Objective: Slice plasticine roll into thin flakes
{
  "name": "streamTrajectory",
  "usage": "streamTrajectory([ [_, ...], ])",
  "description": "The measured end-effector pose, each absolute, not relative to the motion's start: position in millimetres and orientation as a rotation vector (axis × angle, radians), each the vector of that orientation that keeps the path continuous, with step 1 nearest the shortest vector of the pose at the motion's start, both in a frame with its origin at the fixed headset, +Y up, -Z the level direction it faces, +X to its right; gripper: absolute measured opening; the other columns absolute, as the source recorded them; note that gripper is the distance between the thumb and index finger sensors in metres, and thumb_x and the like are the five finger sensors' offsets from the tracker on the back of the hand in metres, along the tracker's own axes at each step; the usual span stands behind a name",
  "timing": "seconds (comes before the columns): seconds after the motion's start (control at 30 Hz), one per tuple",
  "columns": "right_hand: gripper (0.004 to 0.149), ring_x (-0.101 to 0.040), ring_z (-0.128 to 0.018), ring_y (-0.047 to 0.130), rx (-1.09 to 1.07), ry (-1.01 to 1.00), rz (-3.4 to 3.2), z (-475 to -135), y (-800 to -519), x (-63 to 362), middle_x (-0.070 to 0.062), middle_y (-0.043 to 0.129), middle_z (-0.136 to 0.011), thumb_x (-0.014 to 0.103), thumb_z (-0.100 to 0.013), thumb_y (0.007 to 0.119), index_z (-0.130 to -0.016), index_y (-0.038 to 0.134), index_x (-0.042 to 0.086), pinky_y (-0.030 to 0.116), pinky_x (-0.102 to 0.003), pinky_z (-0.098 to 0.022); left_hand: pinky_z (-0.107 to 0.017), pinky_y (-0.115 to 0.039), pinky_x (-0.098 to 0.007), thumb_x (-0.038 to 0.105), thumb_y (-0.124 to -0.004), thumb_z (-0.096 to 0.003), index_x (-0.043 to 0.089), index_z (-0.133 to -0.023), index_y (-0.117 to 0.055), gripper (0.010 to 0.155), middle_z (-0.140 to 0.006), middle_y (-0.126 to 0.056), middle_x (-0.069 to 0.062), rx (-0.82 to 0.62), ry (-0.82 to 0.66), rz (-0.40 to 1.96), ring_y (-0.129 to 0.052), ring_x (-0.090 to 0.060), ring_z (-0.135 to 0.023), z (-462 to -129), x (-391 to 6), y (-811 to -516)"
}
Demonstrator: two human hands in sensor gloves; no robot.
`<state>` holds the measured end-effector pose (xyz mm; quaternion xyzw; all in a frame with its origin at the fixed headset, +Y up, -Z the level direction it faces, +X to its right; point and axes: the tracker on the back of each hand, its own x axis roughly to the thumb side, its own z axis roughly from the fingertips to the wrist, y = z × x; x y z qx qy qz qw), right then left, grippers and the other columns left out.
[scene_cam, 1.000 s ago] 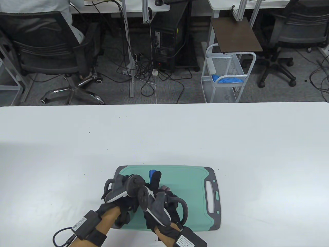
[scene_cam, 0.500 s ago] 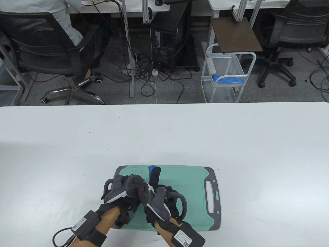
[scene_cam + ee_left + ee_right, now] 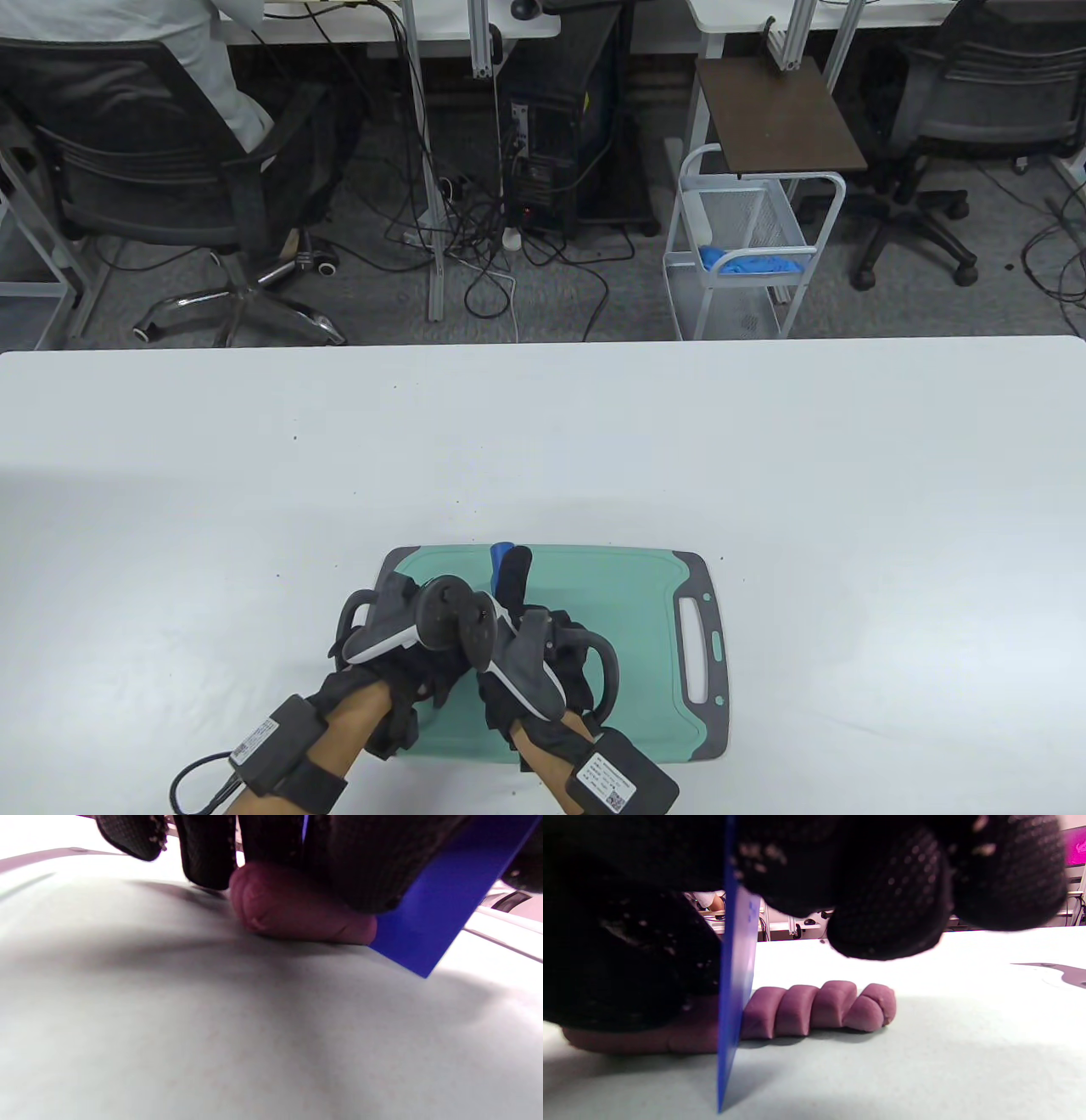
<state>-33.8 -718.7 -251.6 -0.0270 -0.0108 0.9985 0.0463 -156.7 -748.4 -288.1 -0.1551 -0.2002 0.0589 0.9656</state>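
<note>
A purple plasticine roll (image 3: pixel 292 912) lies on the teal cutting board (image 3: pixel 619 611). My left hand (image 3: pixel 428 671) holds the roll down, with its gloved fingers (image 3: pixel 208 853) on top of it. My right hand (image 3: pixel 526 645) grips a blue blade (image 3: pixel 736 984), whose tip also shows in the table view (image 3: pixel 500 552). The blade stands upright and is down in the roll, its lower edge close to the board. Right of the blade lie several cut slices (image 3: pixel 818 1007), leaning against each other. The uncut part (image 3: pixel 649 1035) is on the left under my fingers. In the table view both hands hide the roll.
The board has a grey rim and a handle slot (image 3: pixel 696 649) on its right. It sits near the front edge of a white table (image 3: pixel 764 458). Chairs, a computer tower and a wire cart stand on the floor beyond the table.
My right hand has shifted a little to the left and now covers the pink slices seen earlier. The blade tip has moved slightly away from me. The left hand has barely moved.
</note>
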Motion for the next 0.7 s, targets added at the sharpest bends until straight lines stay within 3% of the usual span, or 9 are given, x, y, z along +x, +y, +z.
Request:
streamTrajectory([
  [0.7,0.085,-0.031,-0.034,0.101,-0.057,0.005,3.008,-230.1,-700.8,-22.5,-0.003,0.094,-0.036,0.041,-0.042,0.082,-0.103,0.029,0.014,0.084,-0.055,-0.031,-0.071,-0.070,-0.057,0.048,-0.093,-0.0303,0.036,-0.088,-0.081,0.060,-0.085,-0.098,0.012,-0.176,-0.387,0.100,-0.089,-0.029,-0.094,-284.7,-157.2,-747.9],
])
